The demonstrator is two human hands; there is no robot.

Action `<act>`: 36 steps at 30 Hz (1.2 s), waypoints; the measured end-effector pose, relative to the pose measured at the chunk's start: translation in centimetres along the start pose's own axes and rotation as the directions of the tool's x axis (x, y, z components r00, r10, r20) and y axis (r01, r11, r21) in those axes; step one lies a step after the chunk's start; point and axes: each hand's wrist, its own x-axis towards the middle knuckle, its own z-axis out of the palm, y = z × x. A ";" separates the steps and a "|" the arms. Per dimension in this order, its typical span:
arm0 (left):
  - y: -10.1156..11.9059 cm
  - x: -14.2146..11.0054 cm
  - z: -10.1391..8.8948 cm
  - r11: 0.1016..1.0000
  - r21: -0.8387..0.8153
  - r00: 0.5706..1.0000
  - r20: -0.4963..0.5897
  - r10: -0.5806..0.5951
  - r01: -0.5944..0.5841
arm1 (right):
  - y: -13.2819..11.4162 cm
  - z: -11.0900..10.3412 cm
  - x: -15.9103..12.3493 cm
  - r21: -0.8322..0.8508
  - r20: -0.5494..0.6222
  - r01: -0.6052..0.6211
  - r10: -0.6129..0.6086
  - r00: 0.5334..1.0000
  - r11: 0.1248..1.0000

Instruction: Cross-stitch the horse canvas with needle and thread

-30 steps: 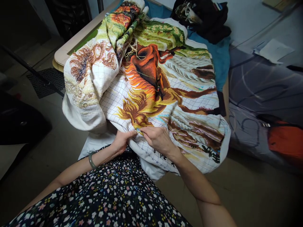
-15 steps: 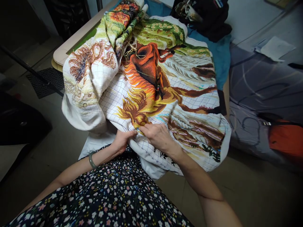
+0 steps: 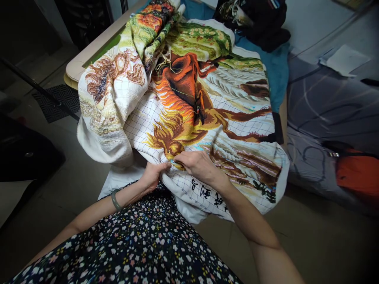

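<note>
A large cross-stitch cloth (image 3: 233, 118) with a stitched horse lies draped over a table and hangs down to my lap. My left hand (image 3: 152, 175) grips its near edge, thumb on top and the other fingers hidden beneath. Beside the horse's muzzle (image 3: 174, 152), my right hand (image 3: 197, 163) is closed in a pinch close to the cloth. Whatever sits between those fingertips is too small to make out. A small blue spot shows on the cloth between my two hands. Loose pale threads (image 3: 168, 65) lie over the upper part of the stitching.
The cloth's folded part (image 3: 111, 114) shows its back at the left. Under it is a wooden table (image 3: 79, 63) with a teal cover (image 3: 280, 75). A dark garment (image 3: 263, 27) lies at the far end. An orange item (image 3: 357, 175) rests at the right.
My right hand has shifted slightly up, its fingers turned a little, uncovering more of the black characters on the cloth. My left hand keeps its hold in place.
</note>
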 end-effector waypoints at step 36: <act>0.2 0.1 0.3 0.999 0.032 0.999 0.037 0.032 -0.034 | 2.7 0.8 1.1 -0.108 -0.304 0.365 -0.380 0.874 0.925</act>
